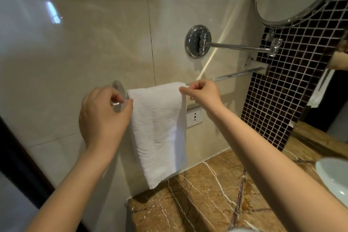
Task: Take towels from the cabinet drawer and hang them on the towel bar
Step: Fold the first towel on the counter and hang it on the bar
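Finding: one white towel (160,124) hangs draped over the towel bar (235,75), directly between the two hands. The left hand (102,117) pinches the towel's upper left edge, thumb and forefinger closed on the cloth. Its fingers (126,104) sit just in front of the bar's round wall mount (118,88). The right hand (202,93) pinches the upper right corner in the same manner, the other fingers curled in. Both hands hold the cloth at the fold line where it crosses the bar; neither is the nearer.

The bar's long axis runs sideways along the wall, from the mount at the left fingers to a square bracket (258,66) well beyond the right fingers. The towel's long axis drops straight down from the fingers, its lower hem close to the back edge of the surface (207,203). Bare bar lies only on the far side of the right fingers. In my judgement any levelling goes along that line, and a further towel belongs there.

Materials:
- The towel is thick, soft terry, rippled across its lower part.
- The bar is a slim polished metal rod.
- The wall is glossy cream tile.
- The surface is brown marble with white veining.

A wall socket (194,117) sits just beside the towel's right edge, below the right fingers. The cabinet drawer is not in view.
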Demonstrator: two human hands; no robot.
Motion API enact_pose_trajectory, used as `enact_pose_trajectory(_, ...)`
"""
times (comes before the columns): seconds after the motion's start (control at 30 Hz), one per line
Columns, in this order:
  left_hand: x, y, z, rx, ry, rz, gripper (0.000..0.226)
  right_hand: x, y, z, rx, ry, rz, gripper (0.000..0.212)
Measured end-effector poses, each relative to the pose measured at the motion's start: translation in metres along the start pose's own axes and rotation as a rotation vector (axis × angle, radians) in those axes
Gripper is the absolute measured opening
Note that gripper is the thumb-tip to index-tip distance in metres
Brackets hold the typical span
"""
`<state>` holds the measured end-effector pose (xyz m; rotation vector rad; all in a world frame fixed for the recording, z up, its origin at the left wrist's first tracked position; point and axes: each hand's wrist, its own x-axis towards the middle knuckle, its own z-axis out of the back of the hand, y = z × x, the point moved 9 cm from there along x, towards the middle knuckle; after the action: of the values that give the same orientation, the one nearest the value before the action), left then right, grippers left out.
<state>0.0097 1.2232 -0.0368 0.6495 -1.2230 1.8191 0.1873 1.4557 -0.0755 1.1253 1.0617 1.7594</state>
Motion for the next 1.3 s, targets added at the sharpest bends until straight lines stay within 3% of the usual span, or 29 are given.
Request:
enact_pose_trajectory(0.2,-0.055,0.054,-0.035,-0.234,0.134,0.294,0.019,-0.013,-0.038,-0.015,0.175,0.110,-0.120,0.027)
enact_pose_trajectory(0.3,-0.053,0.067,-0.059,-0.379,0.210,0.400,0.029,-0.010,-0.047,-0.021,0.236,0.143,-0.163,0.024)
enact_pose_trajectory(0.47,-0.045,0.059,-0.076,-0.578,0.282,0.419,0.014,-0.008,-0.051,-0.038,0.306,0.292,-0.144,0.023)
enact_pose_trajectory(0.67,-0.047,0.058,-0.085,-0.657,0.282,0.428,0.002,-0.005,-0.052,-0.049,0.349,0.353,-0.113,0.015)
enact_pose_trajectory(1.03,-0.055,0.052,-0.086,-0.667,0.272,0.363,0.013,-0.010,-0.063,-0.049,0.482,0.296,-0.070,0.008)
enact_pose_trajectory(1.3,-0.072,0.052,-0.082,-0.735,0.169,0.392,0.019,-0.019,-0.071,-0.050,0.488,0.312,-0.081,0.020)
